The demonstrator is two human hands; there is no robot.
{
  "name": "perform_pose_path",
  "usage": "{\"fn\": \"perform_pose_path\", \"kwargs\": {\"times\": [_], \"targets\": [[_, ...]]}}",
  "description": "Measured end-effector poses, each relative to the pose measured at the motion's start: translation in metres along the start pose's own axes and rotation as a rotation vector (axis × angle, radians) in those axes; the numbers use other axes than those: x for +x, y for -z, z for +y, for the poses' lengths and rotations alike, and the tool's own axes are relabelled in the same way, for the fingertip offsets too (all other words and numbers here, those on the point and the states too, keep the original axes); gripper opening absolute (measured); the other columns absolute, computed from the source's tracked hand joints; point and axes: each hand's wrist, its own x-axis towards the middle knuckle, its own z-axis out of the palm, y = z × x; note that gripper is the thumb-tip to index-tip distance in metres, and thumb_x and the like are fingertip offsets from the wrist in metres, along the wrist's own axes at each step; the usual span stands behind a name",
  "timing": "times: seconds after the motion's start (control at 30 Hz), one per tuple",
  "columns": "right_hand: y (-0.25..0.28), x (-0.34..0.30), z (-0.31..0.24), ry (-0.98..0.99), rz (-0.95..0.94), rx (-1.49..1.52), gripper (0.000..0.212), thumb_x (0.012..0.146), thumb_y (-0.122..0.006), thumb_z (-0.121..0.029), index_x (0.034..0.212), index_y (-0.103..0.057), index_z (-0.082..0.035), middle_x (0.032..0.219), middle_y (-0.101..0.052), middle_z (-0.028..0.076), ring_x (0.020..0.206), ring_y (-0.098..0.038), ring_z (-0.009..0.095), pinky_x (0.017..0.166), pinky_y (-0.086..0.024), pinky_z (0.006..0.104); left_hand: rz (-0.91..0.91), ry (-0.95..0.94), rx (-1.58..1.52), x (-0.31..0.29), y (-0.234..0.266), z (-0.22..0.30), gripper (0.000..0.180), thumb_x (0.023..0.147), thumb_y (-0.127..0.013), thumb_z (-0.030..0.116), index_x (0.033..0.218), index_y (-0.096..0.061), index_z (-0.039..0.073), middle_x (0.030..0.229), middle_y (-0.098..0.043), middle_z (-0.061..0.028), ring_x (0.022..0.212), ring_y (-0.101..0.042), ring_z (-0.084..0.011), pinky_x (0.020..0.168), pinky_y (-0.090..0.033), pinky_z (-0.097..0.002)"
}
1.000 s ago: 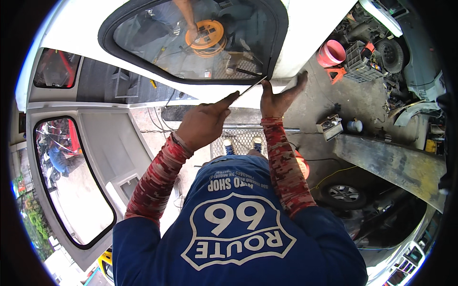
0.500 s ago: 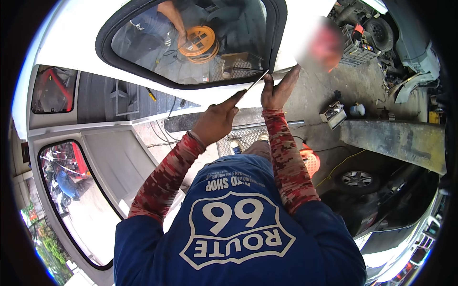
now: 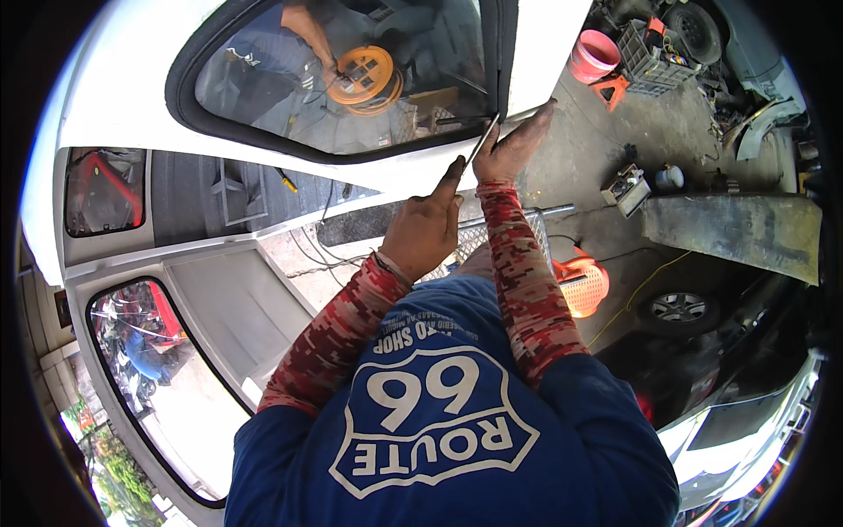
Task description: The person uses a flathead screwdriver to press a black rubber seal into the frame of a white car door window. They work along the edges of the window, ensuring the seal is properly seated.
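My left hand (image 3: 426,230) is closed round a thin metal tool (image 3: 480,143) with a slim shaft; its grip end is hidden in the palm. The tool's tip meets the black rubber seal (image 3: 351,158) at the lower right corner of a vehicle window (image 3: 263,97). Beside that corner, my right hand (image 3: 512,151) lies with fingers stretched out along the edge of the white body panel (image 3: 544,48), its thumb close to the tool's shaft. Behind the glass, another person's hand (image 3: 330,74) touches an orange reel (image 3: 364,75).
At far right stand a pink bucket (image 3: 594,56), an orange stand (image 3: 609,90) and a grey crate (image 3: 650,61). A metal box (image 3: 625,191) sits near a long panel (image 3: 729,237). An open white door (image 3: 233,285) is at left; an orange plastic object (image 3: 581,283) lies right of my legs.
My left hand and the tool have shifted right, closer to my right hand, and the shaft stands steeper. The tip remains at the seal corner. The whole view has moved slightly.
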Motion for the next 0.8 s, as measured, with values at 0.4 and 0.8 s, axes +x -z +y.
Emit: {"fn": "perform_pose_path", "kwargs": {"times": [0.4,0.8], "targets": [[0.012,0.002,-0.003,-0.01,0.038,0.138,0.084,0.099,-0.054,-0.038,0.158,-0.016,0.009,0.158,-0.029,0.034,0.145,-0.028,0.053,0.119,-0.022,0.0581,-0.054,-0.173,-0.078,0.009,0.01,-0.038,0.043,0.102,-0.051,0.021,0.142,-0.046,0.005,0.086,-0.067,-0.0332,0.079,-0.065,-0.054,0.069,-0.051,-0.0635],[0.024,0.01,-0.002,-0.078,-0.096,0.103,0.091,0.093,-0.063,-0.04,0.156,-0.019,0.008,0.155,-0.032,0.032,0.141,-0.033,0.051,0.118,-0.027,0.0564,-0.104,-0.067,0.03,0.022,-0.004,0.0,0.088,0.087,-0.052,0.001,0.164,-0.013,0.013,0.084,-0.067,-0.0317,0.075,-0.067,-0.0486,0.073,-0.054,-0.0549]]}}
